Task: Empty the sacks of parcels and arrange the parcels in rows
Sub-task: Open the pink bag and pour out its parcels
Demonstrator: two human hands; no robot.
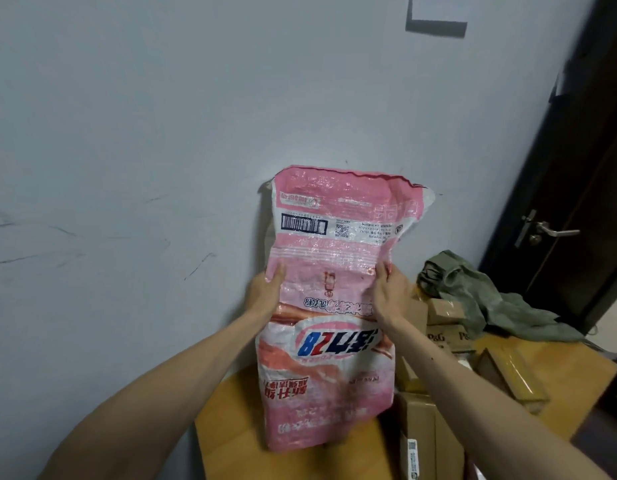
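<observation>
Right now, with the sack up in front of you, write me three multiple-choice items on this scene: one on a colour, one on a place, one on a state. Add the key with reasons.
1. What colour is most of the sack?
A. Blue
B. Pink
C. Yellow

2. Where does the crumpled green fabric lie?
A. At the far right of the table, by the cardboard parcels
B. Draped over the sack
C. Under the sack's lower end

3. How is the sack held?
A. Lying flat, untouched
B. By one hand alone
C. Upright, by the left hand and the right hand

Key:
1 B: its woven face is pink with white bands.
2 A: the fabric lies heaped beside and over the boxes, apart from the sack.
3 C: each hand grips one side edge, and the print reads upside down.
</observation>
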